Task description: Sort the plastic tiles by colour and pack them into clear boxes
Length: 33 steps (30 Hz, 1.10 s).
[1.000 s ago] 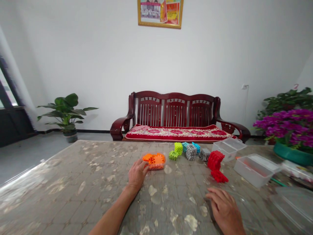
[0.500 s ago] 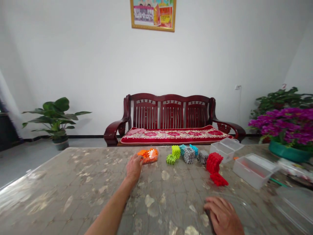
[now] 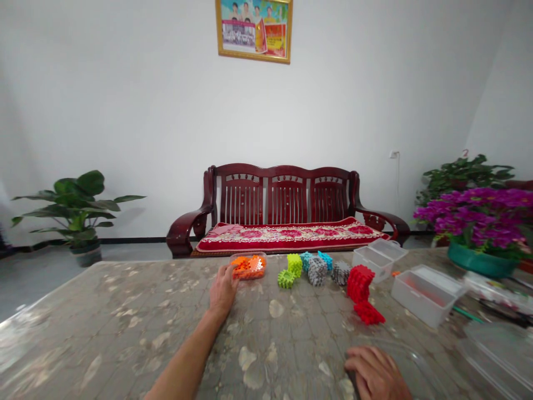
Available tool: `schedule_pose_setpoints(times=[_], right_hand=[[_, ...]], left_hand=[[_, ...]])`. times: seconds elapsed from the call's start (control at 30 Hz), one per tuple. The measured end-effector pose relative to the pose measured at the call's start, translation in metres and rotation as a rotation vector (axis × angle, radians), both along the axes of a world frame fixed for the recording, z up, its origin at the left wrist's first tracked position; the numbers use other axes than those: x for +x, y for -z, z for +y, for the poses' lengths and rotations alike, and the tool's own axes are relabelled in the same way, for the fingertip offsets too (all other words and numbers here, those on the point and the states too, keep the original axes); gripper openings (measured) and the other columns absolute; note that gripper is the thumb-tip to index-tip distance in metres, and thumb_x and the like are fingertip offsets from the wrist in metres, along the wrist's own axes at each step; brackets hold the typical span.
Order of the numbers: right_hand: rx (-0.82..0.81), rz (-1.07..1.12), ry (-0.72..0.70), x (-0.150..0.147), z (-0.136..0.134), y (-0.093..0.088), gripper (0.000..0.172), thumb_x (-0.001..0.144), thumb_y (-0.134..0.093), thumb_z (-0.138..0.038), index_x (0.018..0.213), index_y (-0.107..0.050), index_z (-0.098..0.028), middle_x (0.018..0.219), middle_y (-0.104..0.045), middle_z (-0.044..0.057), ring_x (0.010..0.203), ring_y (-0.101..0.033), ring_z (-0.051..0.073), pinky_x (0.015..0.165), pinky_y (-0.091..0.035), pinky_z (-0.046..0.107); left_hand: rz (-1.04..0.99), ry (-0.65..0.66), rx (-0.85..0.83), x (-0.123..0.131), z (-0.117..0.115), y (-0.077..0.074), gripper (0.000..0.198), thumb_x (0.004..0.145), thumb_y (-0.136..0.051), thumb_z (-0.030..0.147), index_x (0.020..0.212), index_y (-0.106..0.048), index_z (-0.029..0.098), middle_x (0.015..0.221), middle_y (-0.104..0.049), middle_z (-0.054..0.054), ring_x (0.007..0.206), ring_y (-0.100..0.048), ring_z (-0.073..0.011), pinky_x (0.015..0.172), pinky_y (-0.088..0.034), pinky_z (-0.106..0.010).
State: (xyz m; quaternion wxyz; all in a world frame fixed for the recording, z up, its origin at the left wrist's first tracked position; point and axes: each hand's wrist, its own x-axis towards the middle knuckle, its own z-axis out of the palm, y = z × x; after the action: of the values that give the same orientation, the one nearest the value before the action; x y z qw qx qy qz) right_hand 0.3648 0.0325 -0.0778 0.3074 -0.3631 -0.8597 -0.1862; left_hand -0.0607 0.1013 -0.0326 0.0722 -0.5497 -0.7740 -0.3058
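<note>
At the far side of the table, my left hand (image 3: 224,286) has its fingers closed on the near left corner of a clear plastic box (image 3: 252,277). Orange interlocking gear-shaped pieces (image 3: 246,265) fill that box. My right hand (image 3: 378,371) rests low on the table with nothing visible in it, its fingers lying loosely together. Beside it is a clear, round-edged plastic lid or tray (image 3: 418,358), partly covered by the hand. Between the hands stand stacked toy pieces: lime green (image 3: 293,265), grey (image 3: 317,271), blue (image 3: 325,260) and red (image 3: 360,283).
Two translucent boxes with raised lids stand right, one farther back (image 3: 370,264) and one nearer (image 3: 425,297). A clear lid (image 3: 499,350) lies at the right edge. Purple flowers in a teal pot (image 3: 483,260) stand behind. A wooden bench (image 3: 287,194) is beyond the table (image 3: 166,311).
The camera view has tilted up and turned slightly right, so everything sits a little lower and farther left. Both hands and the box keep about the same places on the table.
</note>
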Motion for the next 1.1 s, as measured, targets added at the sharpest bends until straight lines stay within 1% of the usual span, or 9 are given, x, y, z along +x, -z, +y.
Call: schedule_pose_setpoints(times=[0.07, 0.13, 0.3, 0.4, 0.5, 0.7, 0.87, 0.97, 1.1], right_hand=[[0.038, 0.006, -0.029, -0.005, -0.004, -0.005, 0.026, 0.076, -0.056, -0.009, 0.088, -0.066, -0.03, 0.094, -0.074, -0.004, 0.087, -0.067, 0.016, 0.081, -0.045, 0.027], [0.055, 0.011, -0.074, -0.013, -0.01, -0.009, 0.03, 0.076, -0.054, -0.008, 0.094, -0.065, -0.029, 0.096, -0.074, -0.003, 0.088, -0.066, 0.016, 0.084, -0.044, 0.027], [-0.02, 0.019, -0.106, -0.031, -0.019, -0.01, 0.036, 0.079, -0.049, -0.004, 0.104, -0.064, -0.026, 0.103, -0.071, 0.001, 0.095, -0.063, 0.017, 0.09, -0.041, 0.029], [-0.101, 0.064, -0.058, -0.036, -0.019, -0.004, 0.035, 0.081, -0.048, -0.001, 0.101, -0.064, -0.025, 0.1, -0.07, 0.001, 0.094, -0.062, 0.019, 0.088, -0.041, 0.032], [-0.199, 0.111, -0.016, -0.039, -0.02, -0.001, 0.035, 0.081, -0.046, 0.001, 0.098, -0.064, -0.024, 0.097, -0.068, 0.002, 0.091, -0.06, 0.02, 0.086, -0.042, 0.034], [-0.326, 0.087, 0.045, -0.042, -0.024, -0.01, 0.034, 0.081, -0.049, 0.001, 0.096, -0.068, -0.023, 0.095, -0.068, 0.004, 0.092, -0.06, 0.021, 0.085, -0.046, 0.036], [-0.397, 0.14, 0.033, -0.045, -0.025, -0.019, 0.02, 0.093, -0.056, -0.02, 0.109, -0.068, -0.023, 0.113, -0.067, 0.008, 0.094, -0.062, 0.021, 0.086, -0.052, 0.041], [-0.408, 0.16, 0.016, -0.042, -0.026, -0.023, 0.029, 0.097, -0.058, -0.036, 0.122, -0.062, -0.021, 0.127, -0.061, 0.009, 0.105, -0.062, 0.021, 0.09, -0.055, 0.042], [-0.385, 0.163, 0.074, -0.032, -0.027, -0.025, 0.034, 0.097, -0.059, -0.038, 0.125, -0.059, -0.02, 0.129, -0.06, 0.009, 0.107, -0.062, 0.022, 0.091, -0.055, 0.043]], left_hand=[[-0.021, -0.034, 0.008, 0.004, -0.014, 0.004, 0.034, 0.095, -0.049, 0.025, 0.128, -0.054, 0.02, 0.13, -0.056, -0.012, 0.114, -0.061, -0.0234, 0.086, -0.05, -0.031], [-0.035, -0.052, -0.004, 0.009, -0.029, 0.008, 0.03, 0.095, -0.047, 0.025, 0.123, -0.055, 0.017, 0.127, -0.056, -0.013, 0.115, -0.061, -0.0236, 0.089, -0.05, -0.032], [-0.034, -0.005, -0.109, 0.029, -0.067, 0.021, 0.034, 0.084, -0.06, 0.022, 0.117, -0.061, 0.015, 0.12, -0.062, -0.013, 0.114, -0.06, -0.0256, 0.099, -0.046, -0.035], [0.081, 0.03, -0.234, 0.05, -0.087, 0.03, 0.045, 0.089, -0.057, 0.033, 0.13, -0.06, 0.014, 0.134, -0.058, -0.017, 0.129, -0.052, -0.0314, 0.109, -0.038, -0.043], [0.221, 0.081, -0.311, 0.069, -0.099, 0.034, 0.051, 0.094, -0.05, 0.039, 0.14, -0.056, 0.019, 0.147, -0.051, -0.018, 0.14, -0.042, -0.0348, 0.116, -0.028, -0.05], [0.313, 0.069, -0.341, 0.08, -0.101, 0.026, 0.054, 0.096, -0.046, 0.042, 0.145, -0.052, 0.02, 0.149, -0.049, -0.02, 0.14, -0.041, -0.0367, 0.113, -0.028, -0.054], [0.304, 0.083, -0.334, 0.079, -0.098, 0.022, 0.054, 0.095, -0.044, 0.045, 0.144, -0.053, 0.022, 0.149, -0.05, -0.018, 0.139, -0.041, -0.0351, 0.112, -0.03, -0.053], [0.3, 0.093, -0.341, 0.077, -0.098, 0.022, 0.054, 0.095, -0.044, 0.045, 0.143, -0.053, 0.022, 0.148, -0.049, -0.019, 0.138, -0.042, -0.0345, 0.11, -0.031, -0.052], [0.309, 0.099, -0.334, 0.075, -0.096, 0.024, 0.054, 0.095, -0.042, 0.045, 0.142, -0.054, 0.022, 0.146, -0.051, -0.018, 0.136, -0.045, -0.0338, 0.109, -0.033, -0.051]])
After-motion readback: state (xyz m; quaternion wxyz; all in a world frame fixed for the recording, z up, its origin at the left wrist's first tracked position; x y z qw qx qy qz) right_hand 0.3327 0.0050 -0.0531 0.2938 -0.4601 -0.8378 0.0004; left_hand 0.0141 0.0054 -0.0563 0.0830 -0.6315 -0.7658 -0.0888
